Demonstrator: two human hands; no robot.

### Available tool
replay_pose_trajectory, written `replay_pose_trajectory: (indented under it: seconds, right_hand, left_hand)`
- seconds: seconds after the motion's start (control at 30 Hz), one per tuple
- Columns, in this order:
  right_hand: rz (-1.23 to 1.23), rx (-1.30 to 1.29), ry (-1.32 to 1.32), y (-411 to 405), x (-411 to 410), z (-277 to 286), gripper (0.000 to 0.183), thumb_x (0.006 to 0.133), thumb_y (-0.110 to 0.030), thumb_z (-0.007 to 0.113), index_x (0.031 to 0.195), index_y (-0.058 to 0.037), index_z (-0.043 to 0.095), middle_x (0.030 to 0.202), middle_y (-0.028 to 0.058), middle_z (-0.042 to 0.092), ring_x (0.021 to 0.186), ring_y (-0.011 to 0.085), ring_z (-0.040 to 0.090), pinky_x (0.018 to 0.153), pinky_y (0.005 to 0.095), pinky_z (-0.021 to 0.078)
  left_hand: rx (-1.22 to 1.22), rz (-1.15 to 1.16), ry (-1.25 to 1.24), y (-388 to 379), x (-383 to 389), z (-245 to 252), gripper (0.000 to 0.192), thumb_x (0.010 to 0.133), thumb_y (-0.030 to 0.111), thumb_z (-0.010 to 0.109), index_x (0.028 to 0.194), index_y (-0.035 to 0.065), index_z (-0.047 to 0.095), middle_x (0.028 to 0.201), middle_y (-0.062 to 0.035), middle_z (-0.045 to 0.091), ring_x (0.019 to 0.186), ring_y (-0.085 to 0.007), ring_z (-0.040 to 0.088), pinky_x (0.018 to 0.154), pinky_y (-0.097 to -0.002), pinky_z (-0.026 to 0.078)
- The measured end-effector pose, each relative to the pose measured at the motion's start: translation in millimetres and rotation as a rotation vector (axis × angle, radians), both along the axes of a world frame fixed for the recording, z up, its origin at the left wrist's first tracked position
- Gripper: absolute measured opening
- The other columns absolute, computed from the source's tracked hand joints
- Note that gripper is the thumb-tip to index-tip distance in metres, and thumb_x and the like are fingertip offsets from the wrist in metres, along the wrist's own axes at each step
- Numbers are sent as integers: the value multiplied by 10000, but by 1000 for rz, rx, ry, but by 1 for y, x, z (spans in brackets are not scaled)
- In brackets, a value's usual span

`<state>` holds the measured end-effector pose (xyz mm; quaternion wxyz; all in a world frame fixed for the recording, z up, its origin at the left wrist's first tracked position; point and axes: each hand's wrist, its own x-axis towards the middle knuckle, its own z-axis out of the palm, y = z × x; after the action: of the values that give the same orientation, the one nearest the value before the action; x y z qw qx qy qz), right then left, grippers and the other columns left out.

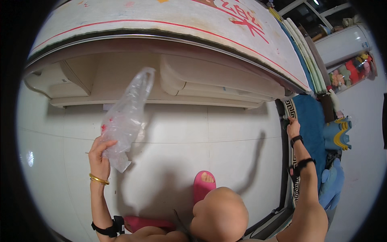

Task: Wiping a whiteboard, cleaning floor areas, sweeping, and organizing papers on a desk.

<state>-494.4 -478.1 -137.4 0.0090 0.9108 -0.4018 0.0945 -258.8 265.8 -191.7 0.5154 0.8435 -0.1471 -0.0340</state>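
My left hand (101,154) grips the lower part of a clear plastic bag (128,118), which has red marks on one side. The bag is crumpled and its narrow end points up toward the table's open shelf space. On the right, my right hand (293,128) is at the edge of a blue seat cover (308,121) with a black-and-cream key-pattern border (294,184). Its fingers point at the border near a small pale spot on the dark seat frame. Whether those fingers pinch anything is too small to tell.
A cream table with drawers (223,90) stands ahead, topped by a white printed cover (169,13). Pink slippers (203,184) are on the tiled floor (181,127). Along the right lie a blue-and-yellow crown-shaped item (337,133), a blue plush toy (332,184) and folded pads (305,57).
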Motion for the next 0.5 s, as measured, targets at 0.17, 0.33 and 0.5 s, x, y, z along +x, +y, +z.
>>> replay_pose_trajectory:
  seconds: [0.17,0.33,0.5]
  right_hand:
    - [693,181,-387,193,88,63,460,819,188,441,1181,-26,625,1210,130,610,1101,264,595,940,284,443]
    - [1198,-50,-744,298,196,138,448,833,194,449,1197,-4,621,1227,140,598,1123,250,576,935,265,429]
    - [1111,529,-819,304,278,148,299,953,-32,506,1235,-38,604,1139,40,635,1040,104,541,926,233,400]
  left_hand:
    - [136,-174,-20,-8,-1,7,546,585,-178,372,942,32,729,1108,-204,620,1039,-340,603,936,-313,457]
    - [248,-199,-143,-3,-2,18,547,579,-191,405,937,62,734,1123,-201,623,1051,-357,605,914,-352,488]
    - [200,-193,-221,-12,-5,37,544,578,-193,435,942,75,737,1112,-185,629,1046,-355,612,889,-358,502]
